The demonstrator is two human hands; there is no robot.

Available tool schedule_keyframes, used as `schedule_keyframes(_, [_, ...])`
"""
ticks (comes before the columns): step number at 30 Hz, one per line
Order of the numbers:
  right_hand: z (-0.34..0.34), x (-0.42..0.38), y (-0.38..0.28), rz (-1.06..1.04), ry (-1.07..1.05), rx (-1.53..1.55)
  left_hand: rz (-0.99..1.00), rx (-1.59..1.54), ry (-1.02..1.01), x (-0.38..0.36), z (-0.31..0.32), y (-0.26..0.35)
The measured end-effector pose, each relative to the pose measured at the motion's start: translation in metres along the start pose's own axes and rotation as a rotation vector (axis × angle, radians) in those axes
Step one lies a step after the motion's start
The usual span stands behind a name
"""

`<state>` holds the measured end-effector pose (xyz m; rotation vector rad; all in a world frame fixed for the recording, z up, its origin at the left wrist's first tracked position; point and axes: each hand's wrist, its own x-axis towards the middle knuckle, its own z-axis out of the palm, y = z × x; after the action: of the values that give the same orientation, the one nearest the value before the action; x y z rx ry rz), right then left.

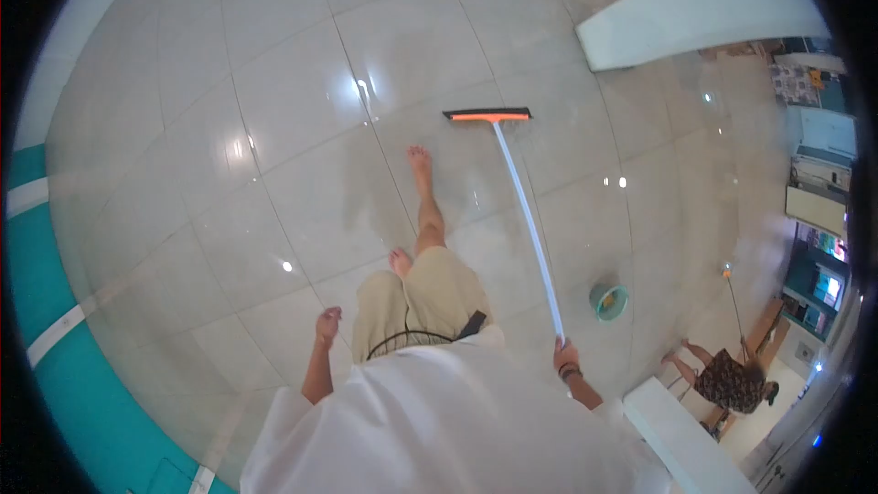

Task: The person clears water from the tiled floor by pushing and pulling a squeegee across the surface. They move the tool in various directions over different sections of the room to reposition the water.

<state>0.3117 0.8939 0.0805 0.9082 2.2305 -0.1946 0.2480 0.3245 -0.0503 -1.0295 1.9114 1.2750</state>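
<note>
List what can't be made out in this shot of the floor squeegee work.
- Head view: right hand grip on the squeegee handle, too small.
- Squeegee blade contact with the floor, too small.
- Green bucket contents, blurred.
- Left hand, seemingly empty, small.

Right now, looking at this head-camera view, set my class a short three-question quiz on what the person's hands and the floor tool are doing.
1. True or false: the left hand grips the squeegee handle.
2. Which hand holds the top end of the handle?
A. left hand
B. right hand
C. both hands
3. Fill in: the squeegee head, with its orange blade, rests on the wet ____ floor, ahead of the person's forward bare foot.

Key: 1 false, the left hand hangs free at the side with curled fingers. 2 B. 3 tiled. A green bucket stands beside the handle, and another person works further off.
</note>
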Motion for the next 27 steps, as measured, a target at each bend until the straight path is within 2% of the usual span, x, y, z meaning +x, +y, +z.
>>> schedule_keyframes(2, [0.03, -0.06, 0.047, 0.054, -0.043, -0.04, 0.037, -0.028, -0.028, 0.003, -0.013, -0.017])
schedule_keyframes(4, [0.036, -0.127, 0.071, 0.168, -0.145, -0.009, -0.063, -0.015, 0.023, -0.002, -0.017, -0.029])
schedule_keyframes(6, [0.071, -0.174, 0.119, 0.164, -0.188, -0.026, -0.085, -0.049, 0.011, -0.01, -0.01, -0.044])
schedule_keyframes(8, [0.119, -0.222, 0.17, 0.148, -0.091, -0.031, -0.099, -0.097, 0.001, -0.015, 0.003, -0.053])
schedule_keyframes(9, [0.125, -0.246, 0.181, 0.182, -0.113, -0.007, -0.113, -0.04, -0.051, -0.02, 0.011, -0.062])
schedule_keyframes(11, [0.132, -0.272, 0.195, 0.233, -0.146, 0.033, -0.123, 0.007, -0.101, -0.027, 0.028, -0.088])
schedule_keyframes(13, [0.131, -0.286, 0.201, 0.265, -0.153, 0.068, -0.04, 0.107, -0.217, -0.029, 0.046, -0.122])
schedule_keyframes(14, [0.126, -0.289, 0.202, 0.272, -0.146, 0.09, 0.046, 0.219, -0.215, -0.042, 0.054, -0.124])
schedule_keyframes(15, [0.123, -0.285, 0.202, 0.265, -0.134, 0.112, 0.06, 0.2, -0.192, -0.058, 0.063, -0.116])
schedule_keyframes(18, [0.085, -0.24, 0.171, 0.198, -0.069, 0.189, 0.103, 0.272, -0.202, -0.091, 0.084, -0.109])
schedule_keyframes(20, [0.03, -0.175, 0.117, 0.135, -0.003, 0.262, 0.182, 0.446, -0.258, -0.095, 0.095, -0.117])
schedule_keyframes(21, [-0.005, -0.137, 0.078, 0.164, 0.006, 0.468, 0.268, 0.57, -0.286, -0.096, 0.099, -0.118])
schedule_keyframes(22, [-0.001, -0.076, 0.081, 0.121, 0.015, 0.452, 0.367, 0.704, -0.301, -0.095, 0.105, -0.116])
schedule_keyframes(24, [-0.03, 0.04, 0.042, -0.009, 0.092, 0.453, 0.419, 0.78, -0.278, -0.097, 0.112, -0.099])
schedule_keyframes(26, [-0.076, 0.152, -0.027, -0.119, 0.155, 0.449, 0.048, 0.333, -0.171, -0.108, 0.123, -0.069])
schedule_keyframes(27, [-0.101, 0.205, -0.064, -0.171, 0.188, 0.444, -0.292, -0.135, -0.056, -0.112, 0.132, -0.054])
